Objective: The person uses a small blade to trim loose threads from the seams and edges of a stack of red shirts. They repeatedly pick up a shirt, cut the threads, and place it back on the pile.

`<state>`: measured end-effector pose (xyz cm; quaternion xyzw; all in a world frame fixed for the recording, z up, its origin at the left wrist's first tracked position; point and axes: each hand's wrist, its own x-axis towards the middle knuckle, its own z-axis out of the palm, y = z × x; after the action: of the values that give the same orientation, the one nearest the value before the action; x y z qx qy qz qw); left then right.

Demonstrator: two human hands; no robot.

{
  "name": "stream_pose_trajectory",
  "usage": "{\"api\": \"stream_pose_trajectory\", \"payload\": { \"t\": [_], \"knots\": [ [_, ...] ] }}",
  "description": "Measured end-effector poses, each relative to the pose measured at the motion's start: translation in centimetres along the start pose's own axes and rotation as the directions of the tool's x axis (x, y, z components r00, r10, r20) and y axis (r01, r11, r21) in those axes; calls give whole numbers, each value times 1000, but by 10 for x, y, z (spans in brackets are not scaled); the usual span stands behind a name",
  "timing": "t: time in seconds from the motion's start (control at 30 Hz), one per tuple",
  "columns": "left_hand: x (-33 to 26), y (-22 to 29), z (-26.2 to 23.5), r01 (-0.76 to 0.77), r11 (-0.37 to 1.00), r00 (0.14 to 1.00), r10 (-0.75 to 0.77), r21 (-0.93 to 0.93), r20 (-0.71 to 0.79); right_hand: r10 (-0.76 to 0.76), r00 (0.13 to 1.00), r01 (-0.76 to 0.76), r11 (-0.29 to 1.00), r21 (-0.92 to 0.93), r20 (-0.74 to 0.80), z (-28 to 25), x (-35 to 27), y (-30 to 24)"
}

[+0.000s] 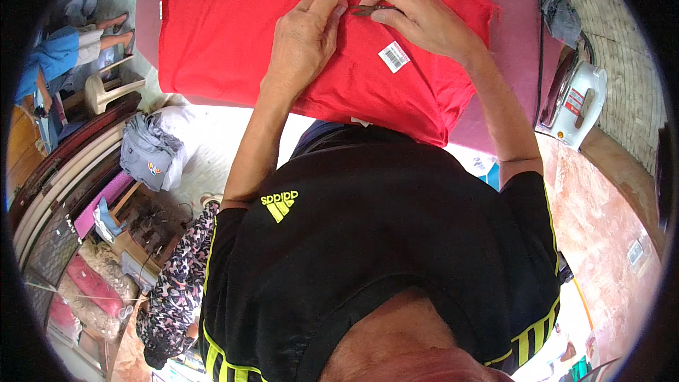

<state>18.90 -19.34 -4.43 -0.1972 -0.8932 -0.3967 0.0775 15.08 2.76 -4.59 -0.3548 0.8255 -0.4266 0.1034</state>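
Matt red cloth garment (240, 35), white paper sticker (394, 56), glossy white plastic iron (576, 102)

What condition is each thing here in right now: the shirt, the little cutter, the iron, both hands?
Red shirt: spread flat on the board, white barcode sticker stuck on.
Thread snips: pinched in the right hand, tips at the fabric.
Left hand: pressing the shirt down.
White iron: parked aside at the right, unheld.

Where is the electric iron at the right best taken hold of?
By its handle, from above: the white iron stands on its heel beside the pink board, handle facing out and clear. Both the left hand and right hand are on the red shirt.
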Motion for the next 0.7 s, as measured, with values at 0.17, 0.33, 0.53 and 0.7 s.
{"api": "stream_pose_trajectory", "payload": {
  "t": [0.17,0.33,0.53,0.7],
  "knots": [
    [3,-1,-1,-32,999,999,32,-25,2,29,999,-29,1000,-1,41,-4,6,-5],
    [-3,-4,-1,-7,996,999,3,-87,-47,0,996,1,1000,-16,84,-5,6,-2],
    [-47,-12,-78,300,893,756,-8,-335,655,49,989,-27,987,159,-140,-22,-22,13],
    [-19,16,-73,80,978,948,-14,-192,319,49,989,-67,989,-130,-137,-23,-6,20]
  ]
}}
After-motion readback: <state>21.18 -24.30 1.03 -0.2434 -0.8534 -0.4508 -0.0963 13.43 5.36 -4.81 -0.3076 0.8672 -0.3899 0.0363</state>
